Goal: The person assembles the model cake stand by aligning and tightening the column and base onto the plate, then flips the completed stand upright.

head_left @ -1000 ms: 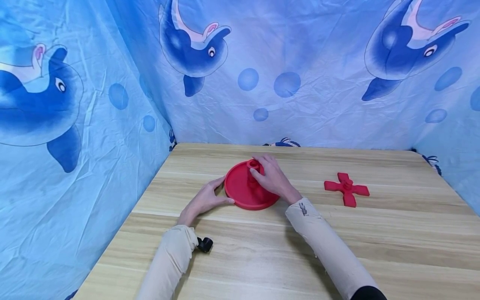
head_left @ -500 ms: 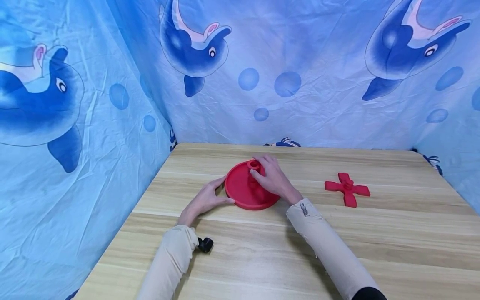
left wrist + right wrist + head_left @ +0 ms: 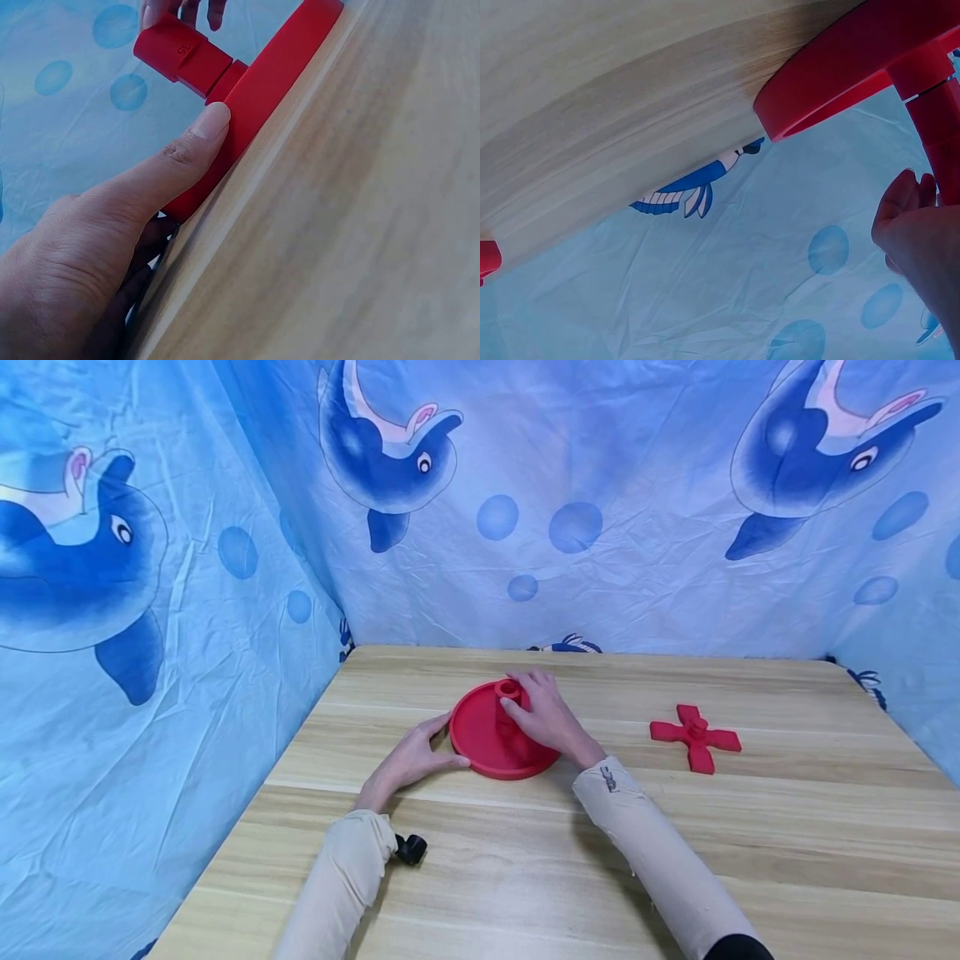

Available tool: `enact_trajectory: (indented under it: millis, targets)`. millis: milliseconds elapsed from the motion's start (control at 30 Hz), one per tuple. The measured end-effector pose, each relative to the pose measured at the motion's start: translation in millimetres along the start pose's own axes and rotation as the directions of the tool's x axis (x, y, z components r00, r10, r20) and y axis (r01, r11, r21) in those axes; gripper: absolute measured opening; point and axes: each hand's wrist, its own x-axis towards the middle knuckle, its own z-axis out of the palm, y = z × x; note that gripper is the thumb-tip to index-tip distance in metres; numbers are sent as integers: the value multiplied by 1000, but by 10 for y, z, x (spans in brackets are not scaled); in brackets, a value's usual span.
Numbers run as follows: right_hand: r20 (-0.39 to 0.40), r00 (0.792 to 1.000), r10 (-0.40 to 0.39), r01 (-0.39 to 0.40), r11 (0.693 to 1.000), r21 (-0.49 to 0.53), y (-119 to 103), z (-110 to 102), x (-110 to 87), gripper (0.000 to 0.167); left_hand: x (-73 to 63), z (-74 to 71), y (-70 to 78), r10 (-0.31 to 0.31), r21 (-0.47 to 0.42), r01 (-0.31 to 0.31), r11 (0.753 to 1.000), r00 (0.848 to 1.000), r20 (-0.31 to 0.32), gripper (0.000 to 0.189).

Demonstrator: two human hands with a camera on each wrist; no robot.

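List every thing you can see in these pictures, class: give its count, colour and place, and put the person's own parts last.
Round dish: one, red, on the table left of centre.
Upright post: one, red, rising from the dish.
Cross-shaped piece: one, red, flat on the table to the right, apart from the dish.
Small clip: one, black, on the table by the left sleeve.
Table: one, light wood.
Cloth backdrop: blue with dolphins and bubbles, behind and to the sides.
Left hand: one, thumb pressed against the dish's rim.
Right hand: one, fingers round the post.
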Motion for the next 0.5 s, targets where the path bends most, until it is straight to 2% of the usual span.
enact_trajectory:
  millis: [300, 500]
  targets:
    - [-9, 999, 32, -31, 999, 11, 8, 0, 0, 62, -4, 0, 18, -12, 3, 12, 1000, 1000, 2, 104]
    - [-4, 1000, 4, -4, 999, 33, 21, -17, -3, 58, -7, -1, 28, -13, 4, 13, 1000, 1000, 2, 104]
